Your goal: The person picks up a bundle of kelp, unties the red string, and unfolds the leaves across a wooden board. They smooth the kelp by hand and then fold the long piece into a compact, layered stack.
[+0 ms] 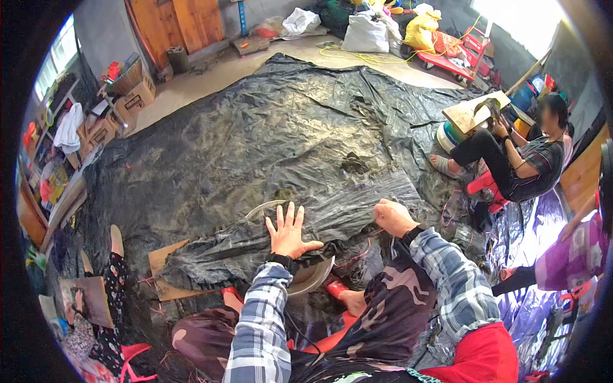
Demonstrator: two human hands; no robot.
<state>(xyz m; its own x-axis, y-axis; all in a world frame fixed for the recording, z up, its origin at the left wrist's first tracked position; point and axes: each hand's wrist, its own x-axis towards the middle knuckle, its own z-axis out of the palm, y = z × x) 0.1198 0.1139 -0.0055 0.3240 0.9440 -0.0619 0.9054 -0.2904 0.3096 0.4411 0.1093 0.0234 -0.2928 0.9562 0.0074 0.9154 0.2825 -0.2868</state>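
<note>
My left hand (290, 232) is open, fingers spread and palm down, over a folded strip of black plastic sheet (223, 252). To its right, my right hand (394, 217) is closed in a fist at the sheet's edge and appears to grip the plastic; the fingertips are hidden. Below my left wrist is a pale-rimmed round basin (313, 279), partly covered by the sleeve and the sheet. A curved pale rim (265, 205) shows just beyond my left fingers. A flat brown board (167, 274) sticks out from under the strip's left end.
Black plastic (255, 140) spreads widely over the floor. At right, a seated person (520, 156) handles something dark above a board (463, 115) on a bucket. Another person (105, 332) sits at lower left. Sacks (365, 33), a red cart (447, 64) and cardboard boxes (135, 100) line the walls.
</note>
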